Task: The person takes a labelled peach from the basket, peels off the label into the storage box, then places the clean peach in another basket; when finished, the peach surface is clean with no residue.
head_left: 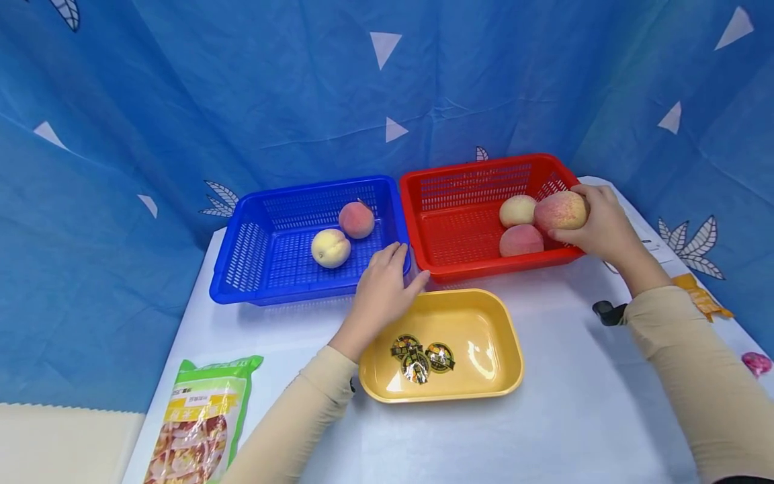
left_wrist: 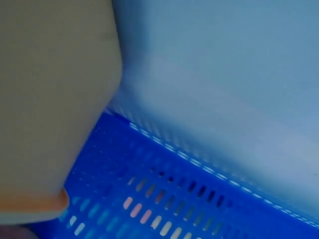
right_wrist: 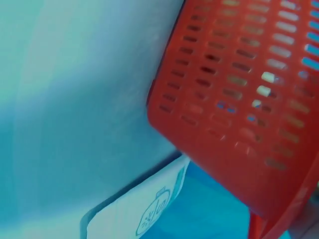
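Observation:
My right hand [head_left: 595,218] grips a large speckled red-and-yellow peach [head_left: 561,211] at the right end of the red basket [head_left: 459,232]. Beside that fruit, a pale yellow peach [head_left: 517,210] and a pink peach [head_left: 521,240] lie in the basket. My left hand [head_left: 383,289] is at the front right corner of the blue basket [head_left: 242,296], fingers extended over its rim and holding no fruit. A yellow peach [head_left: 330,249] and a pink peach [head_left: 357,220] sit in the blue basket. The wrist views mostly show basket walls, the blue one [left_wrist: 164,199] and the red one [right_wrist: 219,99].
A yellow tray [head_left: 510,336] with several round dark stickers [head_left: 416,368] inside stands in front of the baskets. At the left lies a green-edged food packet [head_left: 196,423]. An orange wrapper [head_left: 701,296] and a pink item [head_left: 756,364] lie at the right.

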`<state>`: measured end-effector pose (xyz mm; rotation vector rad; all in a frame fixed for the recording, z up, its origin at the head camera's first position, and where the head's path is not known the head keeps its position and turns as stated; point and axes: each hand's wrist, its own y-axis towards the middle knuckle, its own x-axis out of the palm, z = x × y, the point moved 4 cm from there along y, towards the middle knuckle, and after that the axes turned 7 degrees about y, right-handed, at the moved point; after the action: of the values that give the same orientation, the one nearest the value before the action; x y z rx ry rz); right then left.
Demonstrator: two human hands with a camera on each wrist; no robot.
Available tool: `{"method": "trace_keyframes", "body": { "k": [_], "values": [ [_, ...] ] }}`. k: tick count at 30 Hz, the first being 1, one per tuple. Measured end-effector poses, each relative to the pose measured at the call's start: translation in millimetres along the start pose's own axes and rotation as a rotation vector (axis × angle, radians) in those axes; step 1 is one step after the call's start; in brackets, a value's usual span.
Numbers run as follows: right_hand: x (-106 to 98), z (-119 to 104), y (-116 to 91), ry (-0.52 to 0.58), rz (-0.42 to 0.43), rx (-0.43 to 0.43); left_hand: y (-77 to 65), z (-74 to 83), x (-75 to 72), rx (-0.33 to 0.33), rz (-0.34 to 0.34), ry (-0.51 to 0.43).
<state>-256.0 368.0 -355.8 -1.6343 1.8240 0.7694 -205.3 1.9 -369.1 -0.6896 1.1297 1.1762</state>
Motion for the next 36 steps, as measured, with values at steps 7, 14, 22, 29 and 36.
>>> {"method": "trace_keyframes", "body": {
  "k": [7, 14, 22, 29, 36],
  "values": [
    [3, 3, 8, -0.127, -0.072, 0.031, 6.5, 9.0, 5.9, -0.006, 0.055, 0.052],
    [3, 5, 16, -0.277, -0.124, 0.052, 6.7, 12.2, 7.6, -0.007, 0.057, 0.045],
    [5, 12, 19, -0.363, -0.129, 0.064, 6.3, 9.8, 8.2, -0.016, 0.047, 0.024],
    [6, 2, 15, -0.349, -0.11, 0.021, -2.7, 0.9, -3.3, -0.009, 0.085, -0.035],
    [23, -49, 0, -0.163, -0.075, -0.144, -25.6, -26.9, -25.0, -0.073, 0.148, -0.05]
  ]
}}
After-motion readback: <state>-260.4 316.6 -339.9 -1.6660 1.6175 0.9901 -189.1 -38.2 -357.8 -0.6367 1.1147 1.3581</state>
